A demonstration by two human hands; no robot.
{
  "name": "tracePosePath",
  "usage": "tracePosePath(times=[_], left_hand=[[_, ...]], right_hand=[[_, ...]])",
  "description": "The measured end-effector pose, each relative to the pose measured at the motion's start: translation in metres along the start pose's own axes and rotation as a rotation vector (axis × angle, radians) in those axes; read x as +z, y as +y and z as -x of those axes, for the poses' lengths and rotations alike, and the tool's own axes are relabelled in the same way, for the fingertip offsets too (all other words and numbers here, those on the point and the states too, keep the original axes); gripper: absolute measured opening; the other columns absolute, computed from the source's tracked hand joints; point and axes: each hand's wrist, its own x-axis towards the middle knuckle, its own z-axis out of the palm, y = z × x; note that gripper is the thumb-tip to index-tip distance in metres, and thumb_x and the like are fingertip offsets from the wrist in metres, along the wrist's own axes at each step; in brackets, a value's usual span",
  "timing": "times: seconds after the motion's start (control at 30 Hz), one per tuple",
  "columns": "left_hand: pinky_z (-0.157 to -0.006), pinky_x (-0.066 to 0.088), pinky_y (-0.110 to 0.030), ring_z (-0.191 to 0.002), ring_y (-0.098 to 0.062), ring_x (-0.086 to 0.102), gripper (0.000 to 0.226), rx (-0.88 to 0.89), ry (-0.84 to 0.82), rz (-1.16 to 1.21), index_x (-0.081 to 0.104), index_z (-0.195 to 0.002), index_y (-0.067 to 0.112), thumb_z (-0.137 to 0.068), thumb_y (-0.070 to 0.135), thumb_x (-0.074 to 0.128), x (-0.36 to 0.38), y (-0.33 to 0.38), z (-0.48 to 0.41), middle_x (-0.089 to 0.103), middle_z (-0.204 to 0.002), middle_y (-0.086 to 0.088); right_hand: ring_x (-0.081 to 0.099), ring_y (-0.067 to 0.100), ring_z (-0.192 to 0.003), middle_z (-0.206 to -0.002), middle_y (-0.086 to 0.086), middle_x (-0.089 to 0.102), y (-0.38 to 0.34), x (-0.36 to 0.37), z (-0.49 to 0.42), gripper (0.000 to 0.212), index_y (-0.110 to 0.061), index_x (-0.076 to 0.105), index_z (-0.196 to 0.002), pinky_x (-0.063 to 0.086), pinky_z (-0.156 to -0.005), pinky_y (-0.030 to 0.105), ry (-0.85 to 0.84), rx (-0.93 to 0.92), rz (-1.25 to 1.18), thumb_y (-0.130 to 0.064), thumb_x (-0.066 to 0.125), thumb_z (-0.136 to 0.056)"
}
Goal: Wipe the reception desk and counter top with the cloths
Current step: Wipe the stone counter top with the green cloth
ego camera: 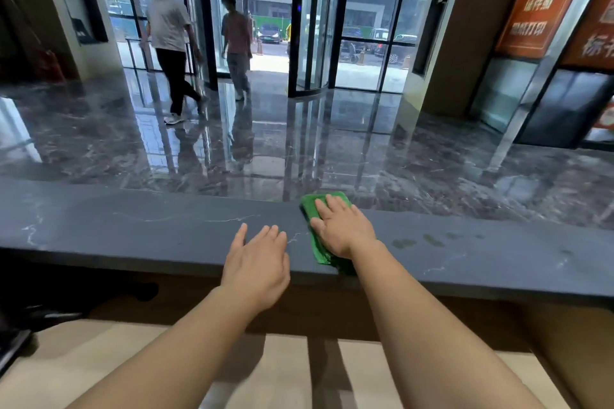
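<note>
the right hand (pixel 344 227) pressed a folded green cloth (pixel 320 244) flat-fingered onto the dark grey stone counter top (pixel 133 226) to wipe it; the left hand (pixel 257 264) rested beside it, fingers spread and empty (likely for balance).

So the cloth (pixel 309 204) is bright green, folded into a long strip, lying flat across the counter top (pixel 149 226) from far edge to near edge, with the right hand (pixel 342 229) flat on it. The counter is dark grey stone with thin white veins and a few damp patches right of the cloth. The pale beige desk (pixel 99 359) sits lower, nearer the camera.
</note>
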Motion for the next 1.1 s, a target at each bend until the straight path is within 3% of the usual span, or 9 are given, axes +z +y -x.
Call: tracePosePath(times=[0.13, 0.3, 0.47, 0.53, 0.67, 0.83, 0.97, 1.03, 1.1], left_hand=[[-0.119, 0.004, -0.043, -0.136, -0.016, 0.035, 0.037, -0.029, -0.081, -0.015, 0.047, -0.129, 0.018, -0.101, 0.027, 0.026, 0.001, 0.008, -0.009, 0.048, -0.134, 0.002], [-0.119, 0.003, -0.044, -0.140, -0.018, 0.030, 0.041, -0.011, -0.195, -0.030, 0.041, -0.138, 0.015, -0.101, 0.024, 0.026, -0.008, 0.006, -0.014, 0.040, -0.146, -0.002], [-0.119, 0.000, -0.042, -0.146, -0.018, 0.021, 0.050, 0.015, -0.268, 0.060, 0.029, -0.150, 0.017, -0.100, 0.013, 0.027, -0.014, -0.006, -0.015, 0.024, -0.158, -0.002], [-0.120, -0.003, -0.039, -0.148, -0.015, 0.014, 0.055, 0.009, -0.290, 0.153, 0.023, -0.153, 0.019, -0.099, 0.007, 0.027, -0.015, -0.012, -0.016, 0.019, -0.160, 0.000], [-0.122, 0.002, -0.038, -0.144, -0.022, 0.026, 0.062, -0.051, -0.269, 0.307, 0.013, -0.153, 0.014, -0.095, 0.002, 0.031, -0.016, -0.015, -0.019, 0.031, -0.156, -0.005], [-0.119, 0.015, -0.039, -0.141, -0.029, 0.030, 0.067, -0.134, -0.247, 0.304, 0.001, -0.153, 0.005, -0.098, 0.010, 0.038, -0.017, -0.005, -0.021, 0.035, -0.152, -0.016], [-0.120, 0.011, -0.040, -0.134, -0.034, 0.039, 0.059, -0.148, -0.237, 0.207, 0.018, -0.149, 0.002, -0.094, 0.008, 0.038, -0.012, -0.001, -0.021, 0.047, -0.142, -0.019], [-0.118, 0.015, -0.042, -0.123, -0.035, 0.048, 0.040, -0.142, -0.241, 0.157, 0.038, -0.132, 0.004, -0.092, 0.006, 0.038, -0.012, -0.001, -0.023, 0.057, -0.128, -0.018], [-0.116, 0.020, -0.043, -0.109, -0.034, 0.053, 0.018, -0.129, -0.241, 0.142, 0.045, -0.108, 0.008, -0.092, 0.005, 0.036, -0.012, -0.002, -0.026, 0.062, -0.109, -0.014]], right_hand=[[-0.005, 0.019, -0.151, -0.164, 0.004, -0.007, 0.063, -0.006, 0.015, 0.057, -0.019, 0.001, -0.157, 0.001, -0.122, 0.039, -0.006, 0.156, 0.009, -0.041, 0.014, -0.105], [-0.003, 0.020, -0.151, -0.164, 0.006, -0.005, 0.110, -0.007, 0.030, 0.058, -0.017, 0.003, -0.157, 0.004, -0.122, 0.039, 0.000, 0.295, 0.017, -0.040, 0.016, -0.106], [-0.002, 0.023, -0.151, -0.164, 0.009, -0.004, 0.084, 0.000, 0.030, 0.061, -0.013, 0.004, -0.157, 0.003, -0.122, 0.041, 0.035, 0.355, -0.011, -0.041, 0.018, -0.105], [-0.001, 0.024, -0.151, -0.164, 0.009, -0.003, 0.059, 0.003, 0.032, 0.061, -0.013, 0.005, -0.157, 0.003, -0.121, 0.041, 0.060, 0.335, -0.028, -0.041, 0.018, -0.104], [0.000, 0.025, -0.151, -0.164, 0.010, -0.001, -0.006, 0.009, 0.032, 0.061, -0.012, 0.006, -0.156, 0.004, -0.122, 0.043, 0.103, 0.202, -0.054, -0.041, 0.017, -0.104], [-0.003, 0.024, -0.151, -0.164, 0.008, -0.002, -0.065, 0.019, 0.039, 0.059, -0.014, 0.004, -0.156, 0.002, -0.121, 0.043, 0.107, 0.008, -0.052, -0.038, 0.019, -0.105], [-0.001, 0.020, -0.151, -0.164, 0.005, -0.001, -0.045, 0.019, 0.052, 0.057, -0.017, 0.006, -0.157, 0.003, -0.122, 0.040, 0.107, -0.101, -0.027, -0.038, 0.017, -0.105], [0.000, 0.018, -0.151, -0.164, 0.003, 0.000, -0.022, 0.017, 0.062, 0.056, -0.019, 0.007, -0.157, 0.003, -0.122, 0.039, 0.119, -0.108, -0.016, -0.038, 0.017, -0.105], [0.001, 0.016, -0.151, -0.164, 0.001, 0.001, 0.002, 0.017, 0.075, 0.056, -0.020, 0.008, -0.157, 0.004, -0.121, 0.037, 0.139, -0.076, -0.004, -0.040, 0.017, -0.105]])
